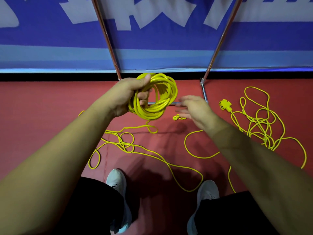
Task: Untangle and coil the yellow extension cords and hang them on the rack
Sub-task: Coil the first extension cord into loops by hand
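My left hand (pixel 130 96) is shut on a coil of yellow extension cord (pixel 162 100), held up at chest height in front of the rack. A loose strand from the coil trails down to the red floor and runs into a looped tangle (pixel 126 143). My right hand (pixel 193 108) is blurred, fingers spread, just right of the coil and holding nothing. A small yellow plug (pixel 177 117) lies on the floor below it. A second tangled yellow cord (pixel 260 126) with a multi-outlet socket end (pixel 225 105) lies at the right.
The rack's two slanted metal poles (pixel 108 41) (pixel 220 41) rise against a blue and white banner, joined by a low crossbar (pixel 174 103) near the floor. My two white shoes (pixel 118 184) (pixel 206 192) stand among cord loops on the red floor.
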A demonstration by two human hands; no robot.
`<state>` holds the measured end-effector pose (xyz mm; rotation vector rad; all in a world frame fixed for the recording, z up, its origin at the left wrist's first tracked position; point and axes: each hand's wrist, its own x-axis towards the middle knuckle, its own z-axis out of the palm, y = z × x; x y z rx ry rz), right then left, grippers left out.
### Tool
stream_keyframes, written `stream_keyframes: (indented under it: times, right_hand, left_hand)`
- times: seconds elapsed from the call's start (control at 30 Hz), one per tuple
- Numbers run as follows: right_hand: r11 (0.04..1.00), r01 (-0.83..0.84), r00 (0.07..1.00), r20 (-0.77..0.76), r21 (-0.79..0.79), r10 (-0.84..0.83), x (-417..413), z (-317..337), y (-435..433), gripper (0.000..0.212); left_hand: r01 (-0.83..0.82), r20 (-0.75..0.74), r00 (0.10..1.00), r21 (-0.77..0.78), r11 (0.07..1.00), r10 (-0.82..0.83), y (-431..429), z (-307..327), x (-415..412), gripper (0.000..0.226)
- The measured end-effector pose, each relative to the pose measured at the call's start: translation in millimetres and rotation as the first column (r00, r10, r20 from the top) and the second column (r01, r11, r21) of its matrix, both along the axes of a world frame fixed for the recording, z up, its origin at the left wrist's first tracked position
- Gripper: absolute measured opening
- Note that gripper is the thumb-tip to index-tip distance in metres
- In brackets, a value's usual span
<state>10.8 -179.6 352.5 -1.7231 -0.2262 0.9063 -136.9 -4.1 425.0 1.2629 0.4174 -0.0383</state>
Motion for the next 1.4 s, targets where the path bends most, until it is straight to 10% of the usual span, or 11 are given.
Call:
stream_keyframes:
  times: [0.17,0.57,0.8,0.97,1.4]
  right_hand:
    - [0.98,-0.196,0.969,-0.147,0.025,0.198,-16.0,-14.8,-3.8,0.058]
    - [0.854,-0.517,0.854,-0.044,0.056,0.519,-55.4,-14.2,11.4,0.018]
    - [0.917,-0.397,0.906,-0.154,0.016,0.395,-53.8,-25.0,1.7,0.014]
    - [0.938,-0.324,0.939,0.077,-0.126,0.335,-37.6,-29.2,-3.6,0.011]
    - [0.947,-0.243,0.918,0.266,-0.212,0.295,17.3,-7.1,-43.5,0.009]
  left_hand:
    - [0.033,-0.004,0.999,-0.043,0.999,-0.034,8.0,10.1,-4.4,0.041]
    - [-0.006,0.067,0.997,-0.291,0.957,0.027,16.8,10.8,-2.3,0.045]
    - [-0.294,0.04,0.946,-0.301,0.907,0.321,13.0,-0.3,5.3,0.044]
    - [-0.415,0.052,0.886,-0.35,0.84,0.46,17.1,-6.5,6.1,0.004]
    - [-0.469,0.04,0.843,-0.435,0.769,0.537,18.1,-6.1,8.3,0.012]
